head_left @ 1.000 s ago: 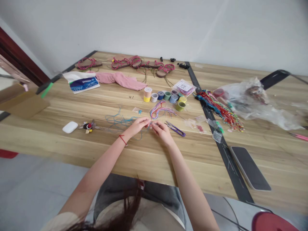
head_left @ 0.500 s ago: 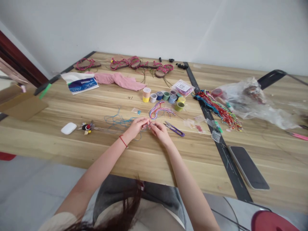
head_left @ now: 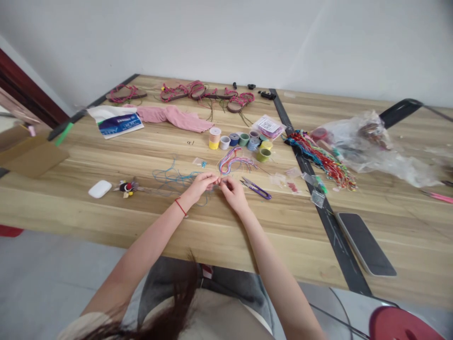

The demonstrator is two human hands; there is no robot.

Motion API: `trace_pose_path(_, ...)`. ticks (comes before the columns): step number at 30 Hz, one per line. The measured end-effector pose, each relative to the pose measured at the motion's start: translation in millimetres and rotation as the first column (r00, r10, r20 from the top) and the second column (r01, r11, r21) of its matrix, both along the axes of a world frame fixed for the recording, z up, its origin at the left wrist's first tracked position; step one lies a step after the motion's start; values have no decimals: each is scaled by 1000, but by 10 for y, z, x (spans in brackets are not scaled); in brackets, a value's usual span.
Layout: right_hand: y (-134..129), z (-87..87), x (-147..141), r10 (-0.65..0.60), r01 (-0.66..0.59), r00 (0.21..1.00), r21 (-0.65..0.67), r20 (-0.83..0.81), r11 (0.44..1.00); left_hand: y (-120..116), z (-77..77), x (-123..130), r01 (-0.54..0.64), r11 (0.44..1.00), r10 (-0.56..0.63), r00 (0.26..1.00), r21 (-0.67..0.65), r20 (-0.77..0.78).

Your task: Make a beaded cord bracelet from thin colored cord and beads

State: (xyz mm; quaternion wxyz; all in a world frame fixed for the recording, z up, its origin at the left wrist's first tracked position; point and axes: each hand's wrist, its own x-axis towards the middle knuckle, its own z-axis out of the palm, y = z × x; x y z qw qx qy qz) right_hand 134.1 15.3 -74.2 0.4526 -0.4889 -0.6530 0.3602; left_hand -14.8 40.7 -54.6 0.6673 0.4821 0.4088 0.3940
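My left hand [head_left: 203, 185], with a red string bracelet at the wrist, is closed in a pinch. My right hand [head_left: 232, 192] pinches too, its fingertips almost touching the left ones. Between them is a thin cord, mostly hidden by the fingers. Loose blue cord [head_left: 172, 176] spreads over the table beside and under my left hand. Just beyond the fingertips lies a bundle of pink, blue and white threads [head_left: 231, 161]. Purple-handled thread snips [head_left: 260, 190] rest right of my right hand. A small bag with blue beads [head_left: 203, 164] lies beyond my left hand.
Several thread spools [head_left: 234, 139] stand behind the bundle. Sandals with pink cords [head_left: 173, 92] line the back. At right are a phone [head_left: 364, 243], a heap of coloured cords [head_left: 325, 160] and a plastic bag [head_left: 382, 146]. A white case [head_left: 100, 189] lies left.
The hands stay at the same spot, fingertips together, with only slight finger movement. The whole view has shifted a little; nothing else on the table has visibly moved.
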Motion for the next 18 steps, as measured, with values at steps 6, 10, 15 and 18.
trace_pose_path(6, -54, 18, -3, -75, 55, 919, 62, 388, 997, 46, -64, -22, 78, 951, 25, 945, 298, -327)
trace_pose_path(10, -64, 10, -28, -72, 41, 834, 69, 547, 997, 47, -144, -26, 131, 910, 73, 883, 392, -463)
trace_pose_path(15, -55, 6, -16, -74, 56, 859, 50, 507, 997, 24, -138, -13, 133, 882, 99, 885, 452, -454)
trace_pose_path(18, -43, 7, 14, -47, 42, 912, 21, 407, 999, 30, -86, -6, 101, 904, 71, 924, 417, -376)
